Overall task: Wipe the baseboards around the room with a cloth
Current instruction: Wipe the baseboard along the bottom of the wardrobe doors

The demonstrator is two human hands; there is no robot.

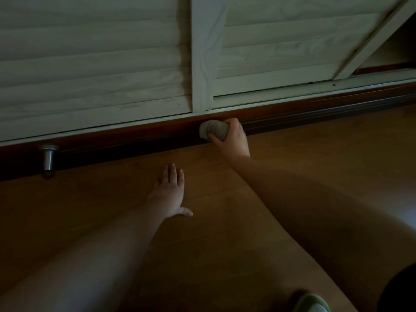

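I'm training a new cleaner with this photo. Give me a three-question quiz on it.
1. True or false: the left hand holds the cloth.
2. What is the cloth pressed against? A) louvered door B) dark baseboard C) metal door stop
3. Fill in: the left hand lies flat on the wooden ____.

Key: 1 false, the right hand grips it; 2 B; 3 floor.

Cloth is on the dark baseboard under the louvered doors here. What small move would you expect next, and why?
Probably a short slide of the cloth along the baseboard, though the direction is unclear. The right hand grips the bunched cloth against the board, the left hand lies flat on the floor as a brace, and baseboard extends both ways.
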